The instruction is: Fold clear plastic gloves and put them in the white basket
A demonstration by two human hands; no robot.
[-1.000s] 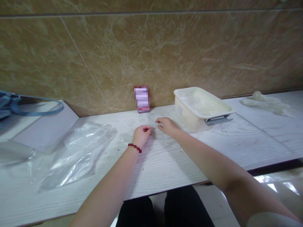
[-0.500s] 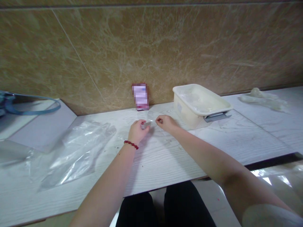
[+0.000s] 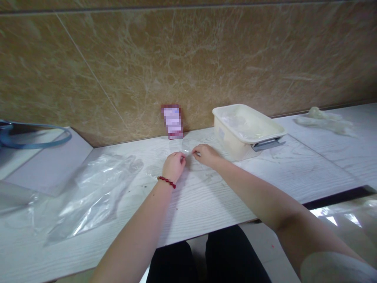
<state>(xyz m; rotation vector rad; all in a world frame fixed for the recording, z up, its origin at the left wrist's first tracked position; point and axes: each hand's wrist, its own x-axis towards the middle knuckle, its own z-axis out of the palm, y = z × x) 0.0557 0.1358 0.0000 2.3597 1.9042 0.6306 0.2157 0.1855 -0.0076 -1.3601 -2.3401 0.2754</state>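
Note:
My left hand [image 3: 174, 166], with a red bead bracelet [image 3: 166, 181] at its wrist, is closed in a pinch over the white table. Just to its right, the thumb and fingertips of my right hand [image 3: 205, 155] are pressed together. Between the two hands is a small clear piece of thin plastic [image 3: 186, 151], its edge catching the light; both hands pinch at it. Its exact shape is hard to make out. Behind the hands, a phone [image 3: 173, 122], its screen blurred, leans against the wall.
Right of my hands stands a cream plastic tub [image 3: 232, 143] with a grey latch and clear plastic inside. A large clear plastic bag [image 3: 91, 196] lies at the left, beside a white box [image 3: 55, 165] with a blue band [image 3: 55, 144]. Crumpled translucent plastic [image 3: 326, 121] lies far right.
My left hand's thumb and fingers have come together from a more open curl. My right hand stays pinched in nearly the same place. The whole view has shifted slightly.

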